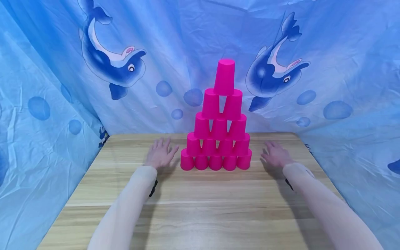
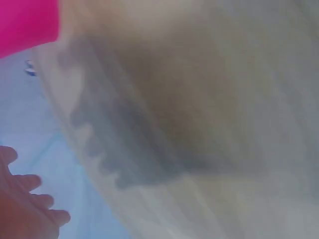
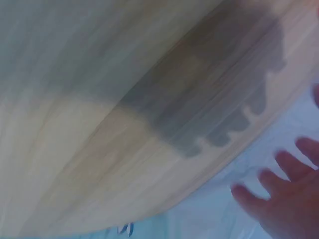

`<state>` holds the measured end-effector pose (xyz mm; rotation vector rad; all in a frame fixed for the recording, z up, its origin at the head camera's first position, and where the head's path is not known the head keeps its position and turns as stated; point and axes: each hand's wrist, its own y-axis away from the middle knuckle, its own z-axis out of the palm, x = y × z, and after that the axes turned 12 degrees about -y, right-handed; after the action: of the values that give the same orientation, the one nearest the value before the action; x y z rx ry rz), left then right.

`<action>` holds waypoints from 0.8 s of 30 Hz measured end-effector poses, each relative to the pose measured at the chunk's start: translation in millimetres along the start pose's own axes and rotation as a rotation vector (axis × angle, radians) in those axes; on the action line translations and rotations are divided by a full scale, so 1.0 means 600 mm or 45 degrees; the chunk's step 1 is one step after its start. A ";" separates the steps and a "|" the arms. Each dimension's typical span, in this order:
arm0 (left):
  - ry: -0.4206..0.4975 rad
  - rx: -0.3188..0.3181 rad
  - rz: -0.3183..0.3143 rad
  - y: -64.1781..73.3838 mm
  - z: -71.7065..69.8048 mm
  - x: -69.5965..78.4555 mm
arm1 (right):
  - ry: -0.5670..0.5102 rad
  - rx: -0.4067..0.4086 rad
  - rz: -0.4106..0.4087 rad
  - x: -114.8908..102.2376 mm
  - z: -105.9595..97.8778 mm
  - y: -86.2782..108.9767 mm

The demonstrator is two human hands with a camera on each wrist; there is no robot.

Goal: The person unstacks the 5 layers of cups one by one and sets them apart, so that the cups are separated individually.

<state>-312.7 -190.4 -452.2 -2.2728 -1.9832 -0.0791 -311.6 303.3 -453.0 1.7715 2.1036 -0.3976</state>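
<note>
A five-tier pyramid of upside-down bright pink cups [image 1: 218,130], five along the bottom and one on top, stands between the two hands on the wood-grain table [image 1: 212,208], towards its far edge. The left hand [image 1: 160,153] is just left of the bottom rows, fingers spread, apart from the cups and holding nothing. The right hand [image 1: 276,155] is just to their right, likewise spread and free. Behind hangs a blue dolphin-print curtain [image 1: 193,38].
</note>
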 end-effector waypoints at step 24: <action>0.850 0.283 0.186 -0.043 -0.208 0.117 | -0.800 -0.145 -0.019 -0.049 0.063 0.016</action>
<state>-323.6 -134.1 -318.7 -1.8995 -1.4021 -0.5013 -294.1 262.7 -473.8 1.3354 1.6518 -0.7142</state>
